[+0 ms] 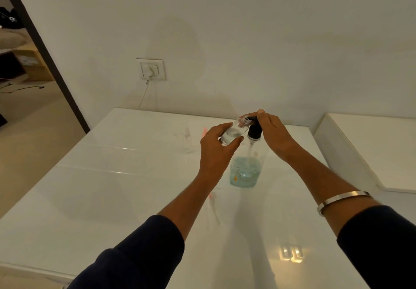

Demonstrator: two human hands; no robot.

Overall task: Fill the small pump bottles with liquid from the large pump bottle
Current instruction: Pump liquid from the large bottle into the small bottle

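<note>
Head view looks down on a large pump bottle (245, 169) standing upright on a glossy white table (112, 187), towards its far right part. Its clear body holds pale blue liquid in the lower part only, and a black pump head (254, 131) tops it. The right hand (273, 134) rests over that pump head, fingers curled down on it with the fingertips at the nozzle. Just left, the left hand (216, 146) grips a small clear bottle (233, 131), thumb and fingers wrapped round its body, holding it tilted with the open neck up against the nozzle. A little clear liquid shows inside. A metal bangle (342, 199) circles the right forearm above a dark sleeve (382, 243). Farther left on the table stands another small clear bottle (186, 140), faint and blurred. Behind, a wall socket (150, 69) with a white cable sits on the wall.
</note>
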